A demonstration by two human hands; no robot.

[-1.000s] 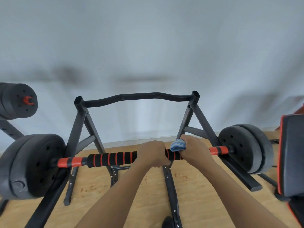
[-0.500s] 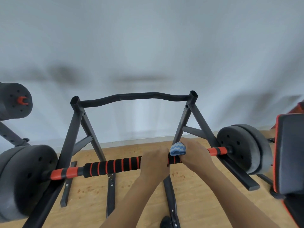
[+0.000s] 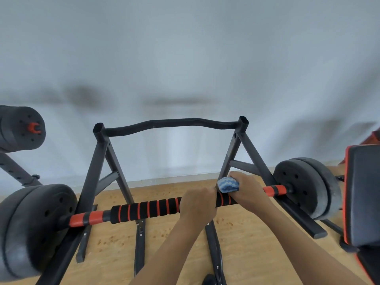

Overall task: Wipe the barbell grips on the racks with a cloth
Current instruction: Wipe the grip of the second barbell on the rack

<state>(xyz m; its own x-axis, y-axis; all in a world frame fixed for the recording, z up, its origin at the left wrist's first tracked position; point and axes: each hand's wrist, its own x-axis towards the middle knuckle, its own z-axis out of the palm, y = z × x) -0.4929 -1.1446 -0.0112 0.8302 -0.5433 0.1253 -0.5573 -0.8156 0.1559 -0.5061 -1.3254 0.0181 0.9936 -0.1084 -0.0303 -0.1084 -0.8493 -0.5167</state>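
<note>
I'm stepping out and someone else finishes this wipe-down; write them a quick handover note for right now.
Left hand: grips the barbell's foam grip, holding it steady.
Right hand: holds the blue cloth against the grip's right end.
Barbell rests on the rack, plates on both ends.
Done: cannot tell how much is wiped.
Left: the long stretch of grip left of the hands looks untouched; another barbell sits far left.

Bare foam grip (image 3: 144, 209) open leftward to weight plate (image 3: 35, 229), rack uprights (image 3: 232, 157) close behind, bench pad (image 3: 364, 194) blocking far right
</note>
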